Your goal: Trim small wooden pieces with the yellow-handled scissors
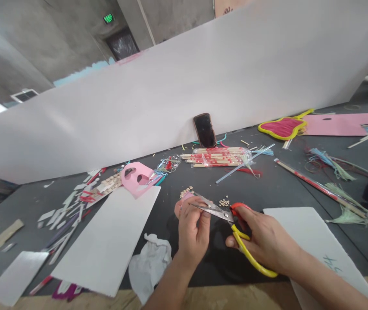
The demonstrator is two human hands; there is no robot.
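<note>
In the middle of the head view, my left hand [194, 228] is closed on a small piece of pink paper [188, 196], most of it hidden behind the fingers. My right hand [264, 237] grips scissors [216, 211] with one red and one yellow handle loop. Their blades are parted and point left, reaching over the left fingertips by the paper. Whether the blades touch the paper I cannot tell. Small pale beads [224, 202] lie in a loose cluster just beyond the blades, with more beads beyond the left hand.
A pink cutout with holes [138, 177] overlaps a white board [106, 241] on the left. Bundled sticks in plastic [218, 157] lie before a leaning phone [205, 130]. Crumpled white tissue [150, 262] is near my left forearm, another white board [300, 224] under my right.
</note>
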